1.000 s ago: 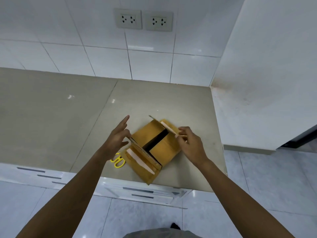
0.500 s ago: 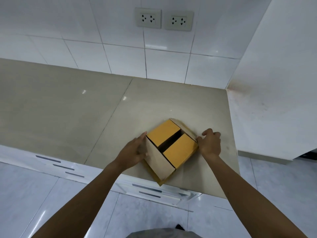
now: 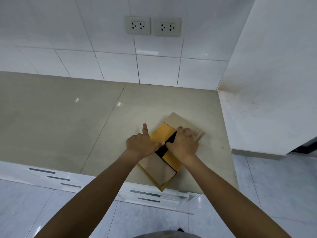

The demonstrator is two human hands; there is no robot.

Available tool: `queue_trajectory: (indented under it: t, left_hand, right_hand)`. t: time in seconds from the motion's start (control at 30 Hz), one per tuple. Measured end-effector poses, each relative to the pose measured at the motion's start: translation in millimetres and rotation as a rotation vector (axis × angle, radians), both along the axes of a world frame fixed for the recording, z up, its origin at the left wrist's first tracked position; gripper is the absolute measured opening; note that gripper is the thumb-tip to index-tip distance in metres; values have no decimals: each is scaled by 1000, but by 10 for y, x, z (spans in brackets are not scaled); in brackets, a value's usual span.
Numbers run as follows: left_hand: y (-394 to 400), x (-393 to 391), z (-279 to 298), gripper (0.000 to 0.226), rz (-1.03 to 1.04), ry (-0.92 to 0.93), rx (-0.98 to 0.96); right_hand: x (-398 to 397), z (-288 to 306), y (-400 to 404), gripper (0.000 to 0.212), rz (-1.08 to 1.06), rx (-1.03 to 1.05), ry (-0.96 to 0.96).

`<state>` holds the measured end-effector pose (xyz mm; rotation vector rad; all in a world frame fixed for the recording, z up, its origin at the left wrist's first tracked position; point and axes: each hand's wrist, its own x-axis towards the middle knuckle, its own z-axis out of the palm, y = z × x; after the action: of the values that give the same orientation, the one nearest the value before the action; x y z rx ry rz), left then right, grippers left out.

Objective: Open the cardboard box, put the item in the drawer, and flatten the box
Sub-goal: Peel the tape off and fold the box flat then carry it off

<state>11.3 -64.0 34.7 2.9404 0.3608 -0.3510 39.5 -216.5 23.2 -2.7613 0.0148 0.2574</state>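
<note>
I see the cardboard box (image 3: 169,162) lying low near the front right edge of the smooth beige countertop (image 3: 68,117), matte brown flaps spread at both ends, yellow panels in the middle split by a dark gap. My left hand (image 3: 140,143) presses the left yellow panel, forefinger straight, thumb at the gap. My right hand (image 3: 184,146) sits knuckles-up with fingers curled onto the right panel and far flap. Glossy white tiles (image 3: 103,57) rise behind.

Both hands are pressing on the box (image 3: 169,134): left hand (image 3: 139,145) with index finger pointing up, right hand (image 3: 183,145) curled, knuckles down.
</note>
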Motion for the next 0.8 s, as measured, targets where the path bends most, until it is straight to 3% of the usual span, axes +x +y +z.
queue_trajectory:
  t: [0.13, 0.23, 0.4, 0.53, 0.67, 0.8]
  left_hand:
    - [-85, 75, 15, 123, -81, 112, 78]
    - [-44, 108, -20, 111, -107, 107, 26]
    - [205, 136, 42, 66, 40, 84, -343]
    - [424, 56, 64, 41, 243, 190, -843]
    - [638, 46, 43, 37, 358, 299, -1054]
    - [710, 25, -9, 36, 386, 264, -1199]
  right_hand:
    - [8, 111, -190, 59, -56, 240, -28]
    - [7, 142, -427, 55, -139, 394, -36]
    - [-123, -46, -811, 53, -346, 562, 53]
    - [-103, -90, -978, 36, -533, 871, 309]
    - [-21, -88, -1123, 34, -620, 1050, 529]
    - [-2, -60, -1190, 34, -594, 1147, 640]
